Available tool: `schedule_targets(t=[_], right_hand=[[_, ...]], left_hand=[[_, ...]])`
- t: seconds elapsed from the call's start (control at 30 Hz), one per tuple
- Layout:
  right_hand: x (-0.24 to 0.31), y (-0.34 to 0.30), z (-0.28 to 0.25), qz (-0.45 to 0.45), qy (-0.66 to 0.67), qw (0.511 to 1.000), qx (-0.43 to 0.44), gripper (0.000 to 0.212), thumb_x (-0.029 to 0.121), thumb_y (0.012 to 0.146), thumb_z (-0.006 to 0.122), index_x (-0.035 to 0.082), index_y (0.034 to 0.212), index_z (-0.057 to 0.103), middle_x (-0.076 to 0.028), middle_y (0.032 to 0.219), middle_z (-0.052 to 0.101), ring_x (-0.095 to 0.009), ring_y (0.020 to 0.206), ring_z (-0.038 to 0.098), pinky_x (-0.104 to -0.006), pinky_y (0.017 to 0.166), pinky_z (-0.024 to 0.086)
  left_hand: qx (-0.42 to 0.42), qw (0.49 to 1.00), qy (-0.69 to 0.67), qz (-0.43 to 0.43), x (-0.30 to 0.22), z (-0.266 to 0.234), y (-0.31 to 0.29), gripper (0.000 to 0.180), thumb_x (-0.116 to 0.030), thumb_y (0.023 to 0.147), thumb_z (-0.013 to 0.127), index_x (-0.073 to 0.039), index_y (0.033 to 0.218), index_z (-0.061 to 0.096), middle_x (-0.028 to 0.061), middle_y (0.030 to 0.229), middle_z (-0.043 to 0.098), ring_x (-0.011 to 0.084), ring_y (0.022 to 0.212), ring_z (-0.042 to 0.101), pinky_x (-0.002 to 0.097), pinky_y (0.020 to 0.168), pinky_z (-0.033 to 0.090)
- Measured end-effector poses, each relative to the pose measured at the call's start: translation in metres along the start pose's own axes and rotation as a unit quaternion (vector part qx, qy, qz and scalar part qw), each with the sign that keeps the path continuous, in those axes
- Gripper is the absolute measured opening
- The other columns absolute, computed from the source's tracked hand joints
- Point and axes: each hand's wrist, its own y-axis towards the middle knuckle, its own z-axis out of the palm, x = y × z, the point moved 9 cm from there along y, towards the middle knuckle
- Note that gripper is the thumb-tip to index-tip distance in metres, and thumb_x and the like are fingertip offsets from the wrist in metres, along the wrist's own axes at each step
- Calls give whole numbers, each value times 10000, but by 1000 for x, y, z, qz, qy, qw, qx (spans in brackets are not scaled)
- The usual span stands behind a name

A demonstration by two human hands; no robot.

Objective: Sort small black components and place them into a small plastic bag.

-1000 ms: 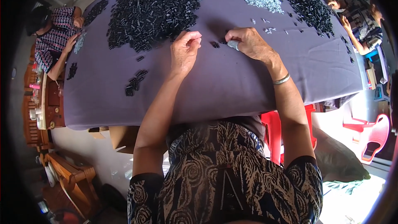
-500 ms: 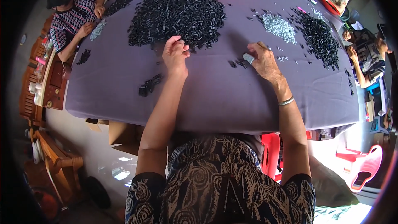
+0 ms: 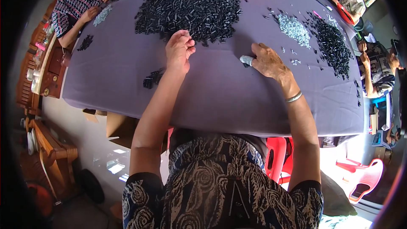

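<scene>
A wide table covered with a grey-purple cloth [image 3: 220, 97] is seen from above, and every place here is given relative to the large heap of small black plastic pieces [image 3: 188, 8] lying at its far middle. To the left of that heap, a seated person in a patterned top [image 3: 74, 4] is seen working at a small pale pile. Nearer than the heap and to its left, a little cluster of black pieces [image 3: 153, 78] lies on the cloth. At the heap's near edge the left hand [image 3: 179, 53] is held with fingers curled together; whether a piece is pinched inside cannot be told. To the right of the heap and nearer, the right hand [image 3: 267, 61] is rested on the cloth, loosely closed, a pale grey cover worn on one fingertip, a silver bangle at the wrist. Farther right, a silvery pile of small metal parts [image 3: 294, 29] and a second black heap [image 3: 333, 44] are seen. The black pieces are judged light, stiff and apt to scatter; each is best pinched by its sides between thumb and forefinger.
</scene>
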Motion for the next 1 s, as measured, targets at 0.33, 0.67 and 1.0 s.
schedule_targets(t=[0.33,0.67,1.0], right_hand=[[18,-12,-3,42,106,981,159,373,175,631,702,-30,842,473,-154,781,532,-253,682,542,-368,596,459],[65,22,40,76,326,932,140,161,21,749,578,-18,882,497,-68,717,527,-128,551,569,-262,430,503],[121,100,54,-30,211,970,-120,158,51,692,653,-7,803,557,-163,737,621,-298,706,633,-367,661,502]], left_hand=[[296,884,363,8,7,17,-85,140,-76,829,610,-65,968,594,-11,798,558,41,679,514,201,559,426],[249,828,452,221,-4,21,-94,187,-25,778,651,-9,951,585,38,828,574,86,728,561,226,631,462],[163,861,394,277,-17,13,-92,178,38,789,611,16,964,587,49,818,560,103,653,576,211,589,477]])
